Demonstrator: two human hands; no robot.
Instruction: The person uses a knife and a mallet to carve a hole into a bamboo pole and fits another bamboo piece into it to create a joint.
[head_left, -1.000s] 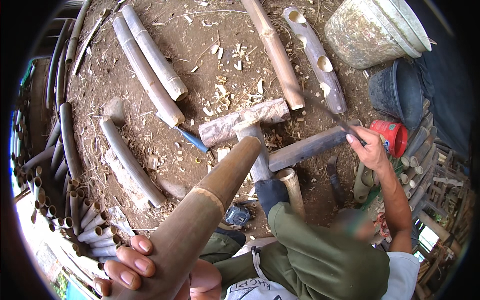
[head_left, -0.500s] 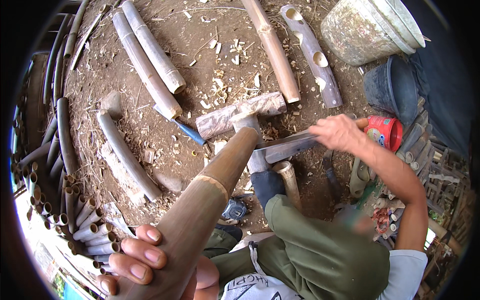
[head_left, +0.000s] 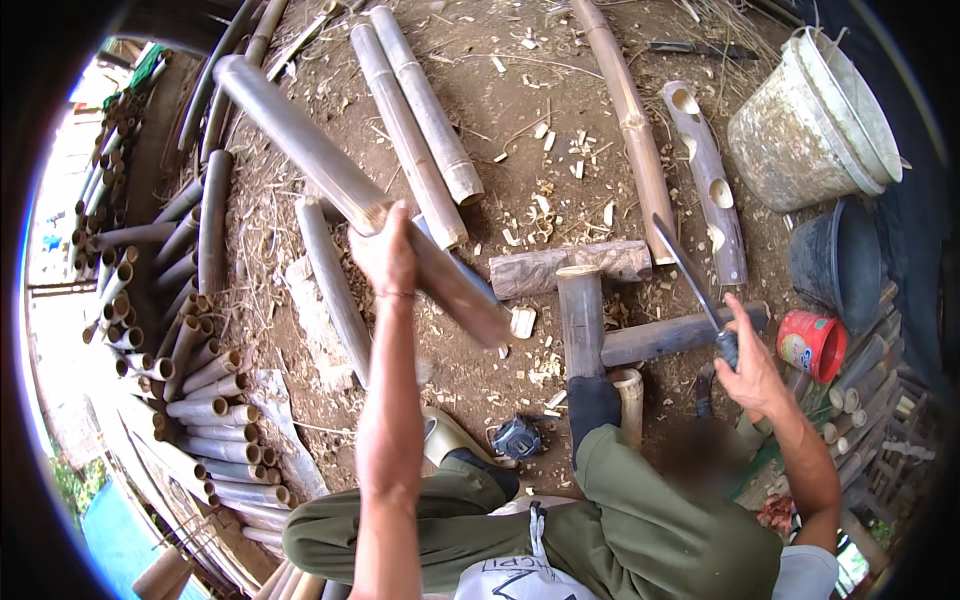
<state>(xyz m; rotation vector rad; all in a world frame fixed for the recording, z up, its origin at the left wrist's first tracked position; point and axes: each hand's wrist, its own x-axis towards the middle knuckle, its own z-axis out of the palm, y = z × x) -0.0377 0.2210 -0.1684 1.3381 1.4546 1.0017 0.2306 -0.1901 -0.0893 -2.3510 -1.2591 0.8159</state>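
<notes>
My left hand (head_left: pixel 385 250) is closed around the middle of a long bamboo pole (head_left: pixel 300 140). The pole slants from upper left to lower right above the ground, its lower end blurred. In my right hand (head_left: pixel 752 368) is a knife (head_left: pixel 690 265), held by its dark handle, the blade pointing up and left, apart from the pole. Below the blade, a dark bamboo piece (head_left: pixel 665 340) lies crosswise against a short grey bamboo piece (head_left: pixel 581 325). That short piece reaches from a log (head_left: pixel 570 268) to my dark-covered lower leg (head_left: pixel 594 408).
Cut bamboo lengths (head_left: pixel 410 135) and pale chips lie on the dirt floor. A notched bamboo piece (head_left: pixel 706 185) lies at the right, near a dirty white bucket (head_left: pixel 800 125), a dark bucket (head_left: pixel 835 260) and a red tin (head_left: pixel 811 345). Stacked bamboo (head_left: pixel 225 445) fills the left side.
The pole has swung up and left; my left hand now grips it around its middle. My right hand has moved right and down, turning the blade upward. The view has shifted left.
</notes>
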